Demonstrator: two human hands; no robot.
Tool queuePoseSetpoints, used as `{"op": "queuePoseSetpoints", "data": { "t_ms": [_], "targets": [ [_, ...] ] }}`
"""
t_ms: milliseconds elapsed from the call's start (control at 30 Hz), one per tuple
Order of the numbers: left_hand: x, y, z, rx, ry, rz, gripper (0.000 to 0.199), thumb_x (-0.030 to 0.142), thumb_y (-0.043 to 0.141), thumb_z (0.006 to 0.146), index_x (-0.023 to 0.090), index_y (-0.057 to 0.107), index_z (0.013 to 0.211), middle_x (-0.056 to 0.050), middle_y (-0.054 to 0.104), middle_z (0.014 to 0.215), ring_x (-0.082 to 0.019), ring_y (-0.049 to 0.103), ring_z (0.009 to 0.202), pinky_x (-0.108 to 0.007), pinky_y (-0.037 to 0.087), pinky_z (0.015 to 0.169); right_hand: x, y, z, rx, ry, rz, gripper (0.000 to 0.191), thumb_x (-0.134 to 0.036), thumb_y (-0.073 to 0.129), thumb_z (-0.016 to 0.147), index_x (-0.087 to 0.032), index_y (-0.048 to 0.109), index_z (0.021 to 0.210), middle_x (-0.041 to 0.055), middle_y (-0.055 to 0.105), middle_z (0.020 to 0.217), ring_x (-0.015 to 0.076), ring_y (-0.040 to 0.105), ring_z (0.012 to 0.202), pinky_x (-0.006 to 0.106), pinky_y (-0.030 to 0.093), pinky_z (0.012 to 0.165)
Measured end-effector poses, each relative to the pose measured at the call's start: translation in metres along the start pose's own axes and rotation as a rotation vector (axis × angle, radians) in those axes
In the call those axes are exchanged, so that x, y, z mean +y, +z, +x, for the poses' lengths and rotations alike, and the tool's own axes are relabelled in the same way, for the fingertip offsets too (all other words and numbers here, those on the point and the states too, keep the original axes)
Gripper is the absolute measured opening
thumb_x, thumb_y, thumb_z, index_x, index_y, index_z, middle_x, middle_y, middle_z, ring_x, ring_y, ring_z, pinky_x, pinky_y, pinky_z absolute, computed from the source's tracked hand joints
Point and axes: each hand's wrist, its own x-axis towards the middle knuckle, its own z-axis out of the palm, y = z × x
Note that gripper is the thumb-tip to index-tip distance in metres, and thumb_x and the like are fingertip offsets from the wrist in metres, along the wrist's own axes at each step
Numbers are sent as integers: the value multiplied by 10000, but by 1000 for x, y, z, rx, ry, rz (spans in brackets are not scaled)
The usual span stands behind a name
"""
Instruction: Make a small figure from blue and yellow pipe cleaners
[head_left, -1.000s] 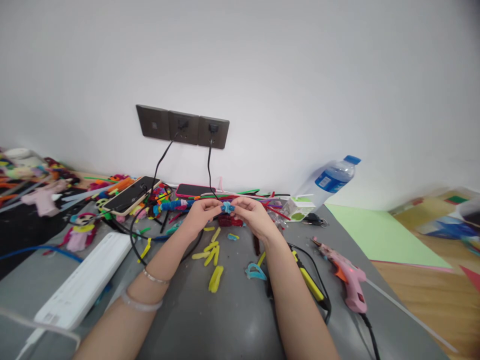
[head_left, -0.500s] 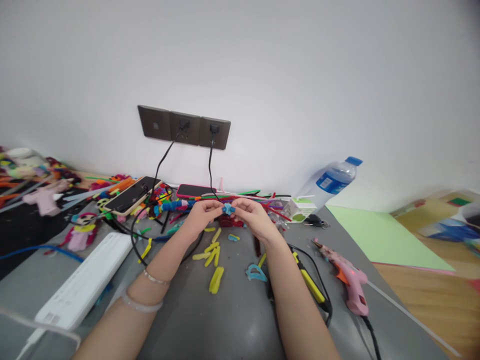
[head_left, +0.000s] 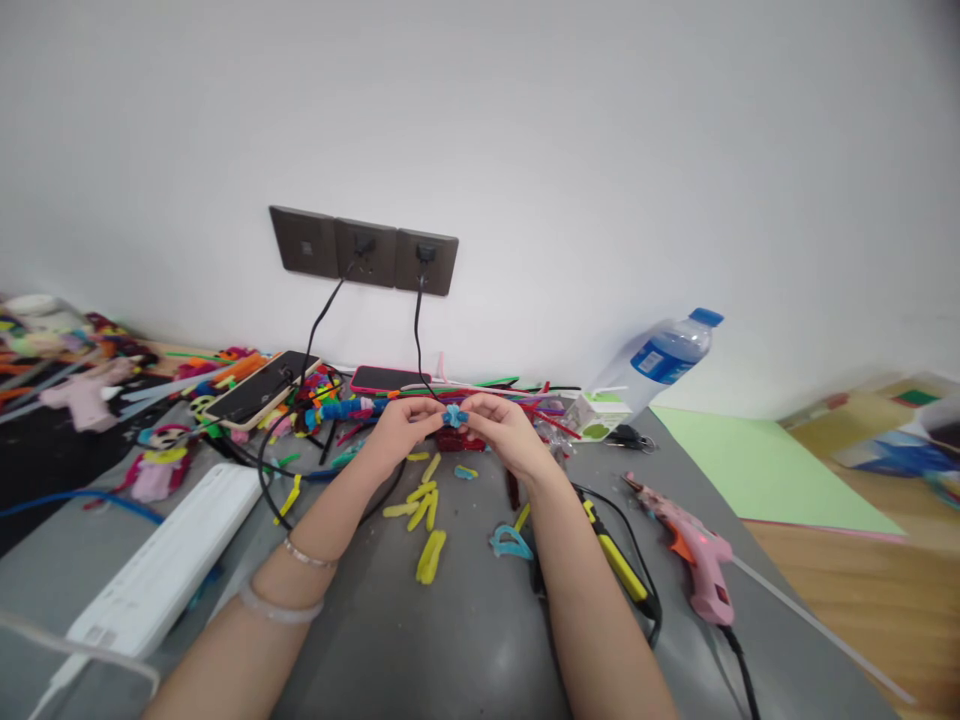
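Observation:
Between my two hands is a small fuzzy blue piece (head_left: 454, 417) that looks like bent pipe cleaner, held up over the middle of the desk. My left hand (head_left: 405, 432) pinches its left side with thumb and forefinger. From the right, my right hand (head_left: 506, 435) pinches the other side. Below them, several short yellow fuzzy strips (head_left: 424, 505) lie on the grey desk, with a thicker yellow piece (head_left: 431, 557) nearer me. A light blue looped piece (head_left: 511, 541) rests beside my right forearm. Just under the hands sits something dark red (head_left: 457, 441), partly covered.
To the right lies a pink glue gun (head_left: 701, 565) with a glue stick in it. A yellow-and-black tool (head_left: 624, 568) is by my right arm. A bottle (head_left: 671, 350) leans against the wall. On the left are a white power strip (head_left: 169, 565), a phone (head_left: 262, 388) and cables.
Both hands keep their pinch on the blue piece, which has barely turned. The whole view has shifted slightly.

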Motion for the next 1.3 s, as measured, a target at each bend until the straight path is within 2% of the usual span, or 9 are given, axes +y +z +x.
{"op": "queuePoseSetpoints", "data": {
  "t_ms": [400,1033,1300],
  "targets": [
    [1,1,0,12,-1,-16,347,430,784,590,131,721,755,12,573,571,-77,370,500,-228,256,498,0,1,0,-7,11,-7,274,-397,822,641,-194,683,761,-10,659,625,126,584,573,244,461,547],
    [4,2,-1,16,-32,-16,344,419,790,558,131,720,733,12,571,570,-77,367,499,-226,250,496,2,-1,0,-26,24,26,292,-395,840,618,-193,677,752,-9,656,652,127,596,606,259,492,608],
    [2,1,-1,28,-7,-24,291,377,770,592,138,717,749,14,582,580,-81,383,503,-226,275,505,6,-3,2,10,3,22,285,-402,829,632,-196,672,752,-12,645,636,131,580,593,260,469,595]
  ]
}}
